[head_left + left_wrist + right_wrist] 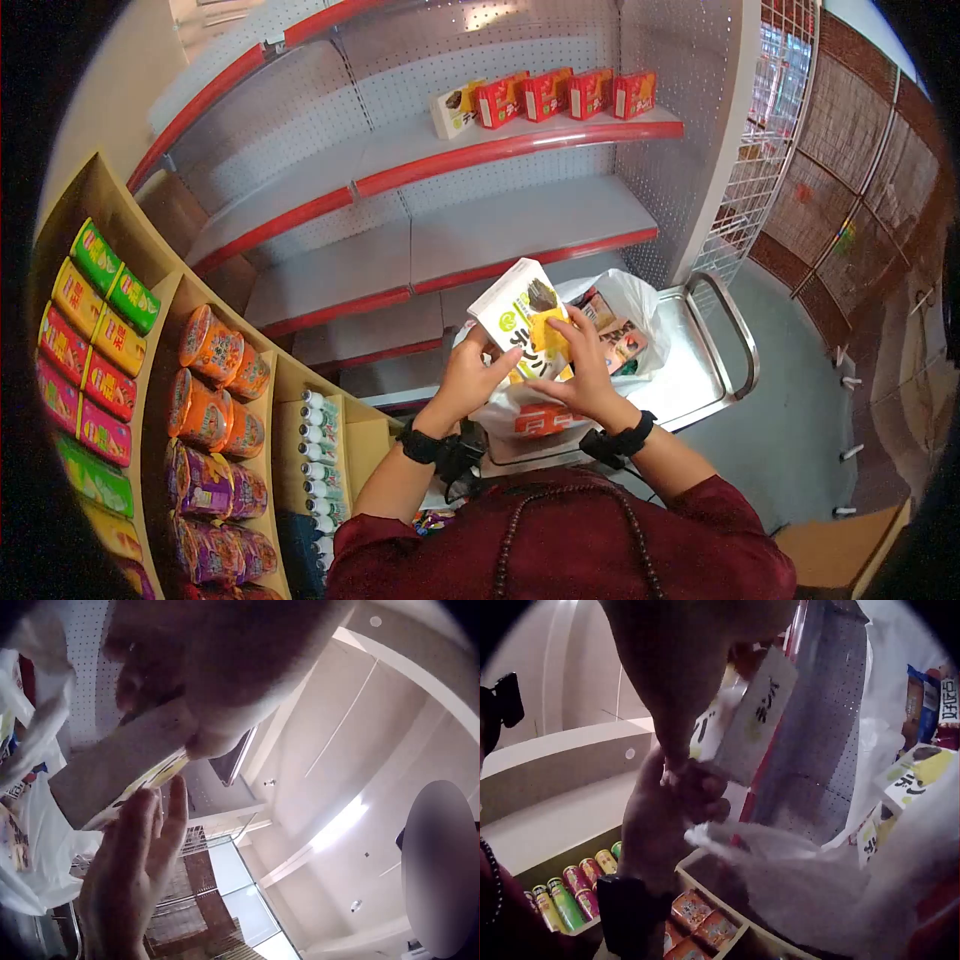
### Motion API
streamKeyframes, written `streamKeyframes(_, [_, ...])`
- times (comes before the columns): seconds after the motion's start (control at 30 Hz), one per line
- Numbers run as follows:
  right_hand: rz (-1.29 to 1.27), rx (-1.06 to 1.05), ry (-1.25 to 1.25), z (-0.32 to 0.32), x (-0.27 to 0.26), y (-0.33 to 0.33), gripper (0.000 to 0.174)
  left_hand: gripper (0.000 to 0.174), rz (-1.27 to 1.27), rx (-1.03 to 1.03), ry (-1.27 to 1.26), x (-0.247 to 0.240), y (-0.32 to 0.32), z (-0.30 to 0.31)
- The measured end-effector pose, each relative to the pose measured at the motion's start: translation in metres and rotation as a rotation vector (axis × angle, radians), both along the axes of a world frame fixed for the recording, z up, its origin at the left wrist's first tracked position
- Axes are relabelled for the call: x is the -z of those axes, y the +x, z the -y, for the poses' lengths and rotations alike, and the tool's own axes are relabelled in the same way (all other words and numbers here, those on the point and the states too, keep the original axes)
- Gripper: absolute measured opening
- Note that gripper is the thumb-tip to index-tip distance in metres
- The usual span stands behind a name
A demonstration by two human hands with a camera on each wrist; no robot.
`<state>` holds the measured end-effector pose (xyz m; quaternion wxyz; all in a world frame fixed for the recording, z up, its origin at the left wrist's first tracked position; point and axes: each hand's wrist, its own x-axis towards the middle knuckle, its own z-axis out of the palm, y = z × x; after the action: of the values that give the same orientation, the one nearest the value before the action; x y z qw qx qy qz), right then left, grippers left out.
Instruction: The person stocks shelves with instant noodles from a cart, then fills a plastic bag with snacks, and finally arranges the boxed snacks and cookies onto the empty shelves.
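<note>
A white snack box (pixel 515 300) with a dark and yellow picture and green marks is held up in front of the chest, tilted. My left hand (pixel 468 382) grips its left side, thumb on the front near the lower edge. My right hand (pixel 585 372) holds the right side, fingers over the yellow part of the front and thumb by the bottom. The left wrist view shows the box (pixel 112 769) from a plain side, between both hands. Below stands a white plastic bag (pixel 640 300) with several packs in it, among them similar white boxes (pixel 911 780).
On the upper shelf (pixel 520 145) stand several red boxes (pixel 547 97) and one white box (pixel 455 112). The bag sits on a metal cart (pixel 690 350) with a curved handle (pixel 735 330). At left, a wooden rack holds snack cans (pixel 95 325), orange noodle cups (pixel 205 410) and white bottles (pixel 318 450).
</note>
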<state>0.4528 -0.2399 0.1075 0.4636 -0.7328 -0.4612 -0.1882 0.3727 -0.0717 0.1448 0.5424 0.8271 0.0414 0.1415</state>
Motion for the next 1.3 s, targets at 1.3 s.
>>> streamKeyframes(1.3, [-0.985, -0.346, 0.030, -0.048, 0.072, 0.038, 0.052, 0.044, -0.256, 0.006, 0.076, 0.049, -0.017, -0.079])
